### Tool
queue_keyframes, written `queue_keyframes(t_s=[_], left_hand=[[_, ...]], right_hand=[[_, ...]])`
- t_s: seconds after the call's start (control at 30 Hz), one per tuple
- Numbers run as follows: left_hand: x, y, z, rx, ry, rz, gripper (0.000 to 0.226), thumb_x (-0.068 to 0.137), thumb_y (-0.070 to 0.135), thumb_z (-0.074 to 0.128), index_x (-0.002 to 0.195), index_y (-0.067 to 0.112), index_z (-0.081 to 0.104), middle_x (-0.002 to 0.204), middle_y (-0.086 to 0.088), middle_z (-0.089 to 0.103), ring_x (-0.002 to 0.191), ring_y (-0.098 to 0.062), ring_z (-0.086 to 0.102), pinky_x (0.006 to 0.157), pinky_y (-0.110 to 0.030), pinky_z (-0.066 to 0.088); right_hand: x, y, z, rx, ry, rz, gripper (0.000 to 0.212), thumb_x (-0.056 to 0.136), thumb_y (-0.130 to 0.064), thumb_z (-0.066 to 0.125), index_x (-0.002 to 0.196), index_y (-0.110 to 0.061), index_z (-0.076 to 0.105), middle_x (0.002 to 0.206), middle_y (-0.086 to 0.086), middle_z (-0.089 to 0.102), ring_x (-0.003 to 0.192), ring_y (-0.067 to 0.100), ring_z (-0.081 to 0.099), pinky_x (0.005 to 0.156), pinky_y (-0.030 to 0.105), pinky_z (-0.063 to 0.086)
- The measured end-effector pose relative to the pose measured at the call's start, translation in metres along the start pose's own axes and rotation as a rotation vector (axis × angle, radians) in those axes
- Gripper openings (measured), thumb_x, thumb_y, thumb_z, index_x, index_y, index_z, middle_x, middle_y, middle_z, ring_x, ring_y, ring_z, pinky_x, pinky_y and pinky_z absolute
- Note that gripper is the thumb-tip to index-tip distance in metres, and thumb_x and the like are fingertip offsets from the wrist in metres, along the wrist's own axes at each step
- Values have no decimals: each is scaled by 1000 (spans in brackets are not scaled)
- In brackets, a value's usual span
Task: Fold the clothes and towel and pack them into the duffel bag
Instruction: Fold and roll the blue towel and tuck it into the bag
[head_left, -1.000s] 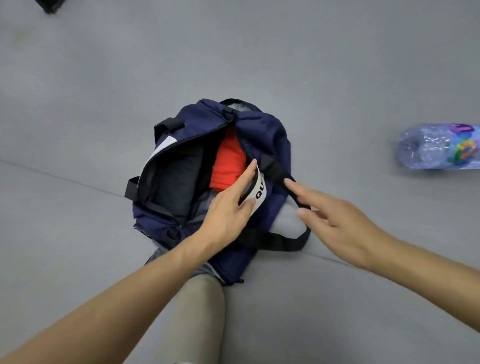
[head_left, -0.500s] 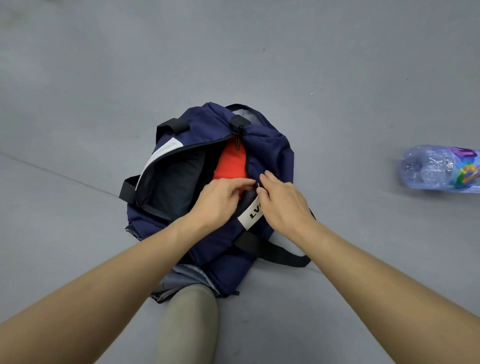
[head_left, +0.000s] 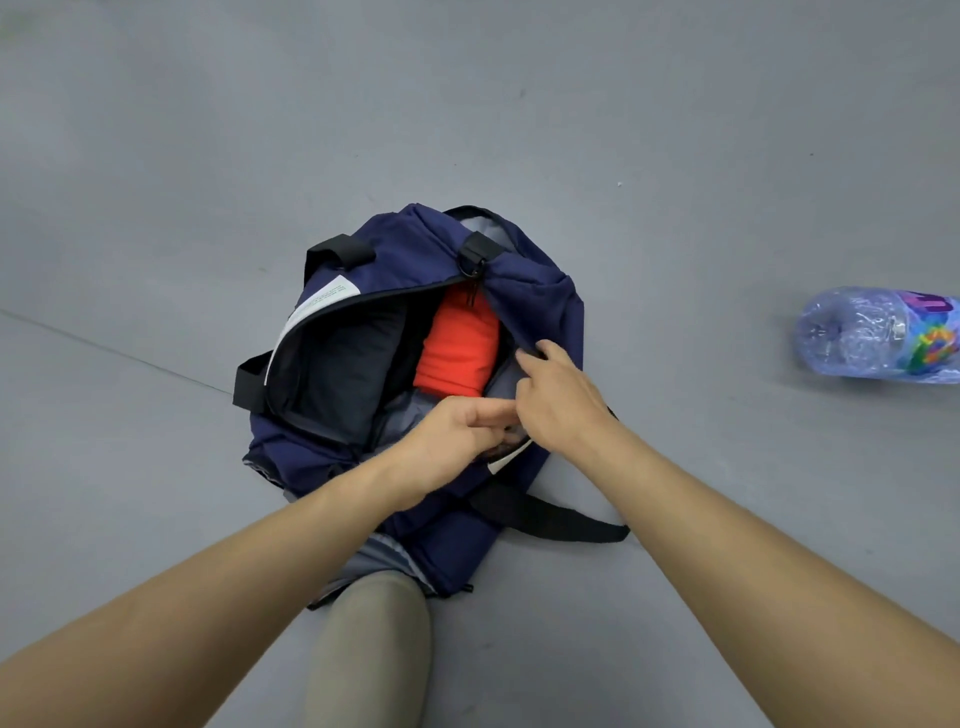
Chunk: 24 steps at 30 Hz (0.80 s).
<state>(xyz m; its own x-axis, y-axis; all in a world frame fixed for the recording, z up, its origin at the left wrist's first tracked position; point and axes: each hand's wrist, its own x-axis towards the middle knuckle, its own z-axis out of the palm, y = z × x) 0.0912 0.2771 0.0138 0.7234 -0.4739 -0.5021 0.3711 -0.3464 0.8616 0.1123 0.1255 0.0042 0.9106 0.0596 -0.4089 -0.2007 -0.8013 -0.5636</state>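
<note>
pinching duffel bag (head_left: 540, 306) rim, right hand (head_left: 561, 400) shifted farther

A single head-worn camera looks forward and steeply down at the grey floor (head_left: 156, 156), close enough that both arms (head_left: 208, 597) enter from the lower corners, with the duffel bag (head_left: 535, 306) mid-frame.

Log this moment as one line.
bag open | red garment, dark garment inside | left hand, right hand grip bag rim | bottle aside

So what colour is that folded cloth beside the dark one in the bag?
Bright orange-red. The folded cloth shows best in the head view, inside the duffel bag.
</note>
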Motion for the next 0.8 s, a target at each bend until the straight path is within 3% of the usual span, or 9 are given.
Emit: queue_keyframes(t_s=[0.07,0.17,0.27,0.37,0.57,0.7,0.8], left_hand=[[1,-5,-14,254,103,69,61,90,-13,40,121,29,71,115,11,73,113,-4,64,93,-18,50],[18,-17,-41,1040,283,335,58,90,2,50,142,26,56,152,-3,49,142,-25,43,115,-37,36],[36,-23,-49,1374,128,114,74,98,29,56,158,39,15,168,-8,-3,154,-34,3,122,-50,20],[46,-26,-45,1443,104,-28,80,99,38,53,159,39,-1,166,-4,-19,154,-32,-9,123,-49,13],[53,-23,-37,1492,145,-115,77,99,26,47,159,37,-1,167,-2,-19,154,-29,-9,122,-43,14],[51,-14,-29,1275,199,-32,67,102,47,45,159,38,10,169,-5,-6,154,-30,-3,125,-45,10],[40,1,-12,1030,309,125,57,104,37,47,158,32,26,167,-7,16,153,-30,13,125,-39,13]], right_hand=[[-5,1,-1,-59,8,-59,55,101,-14,34,155,-15,29,166,-2,13,135,36,42,106,42,41],[-16,4,-6,-27,64,-96,62,98,-7,35,158,-18,22,168,-7,5,138,33,40,106,43,42],[-26,9,-9,-18,87,-67,67,96,-2,38,158,-19,22,168,-8,2,137,30,42,103,40,44],[-36,19,-15,-51,177,-58,65,93,1,40,155,-18,30,168,-8,8,126,33,51,94,38,46],[-37,44,-44,-62,267,-26,61,93,-1,37,151,-19,36,167,-9,15,120,36,52,90,37,44],[-34,43,-35,57,142,-89,57,100,-15,41,155,-26,31,168,-9,7,128,29,48,99,36,42],[-43,42,-31,314,15,-127,52,102,-37,46,153,-43,32,167,-13,8,131,13,47,112,39,37]])
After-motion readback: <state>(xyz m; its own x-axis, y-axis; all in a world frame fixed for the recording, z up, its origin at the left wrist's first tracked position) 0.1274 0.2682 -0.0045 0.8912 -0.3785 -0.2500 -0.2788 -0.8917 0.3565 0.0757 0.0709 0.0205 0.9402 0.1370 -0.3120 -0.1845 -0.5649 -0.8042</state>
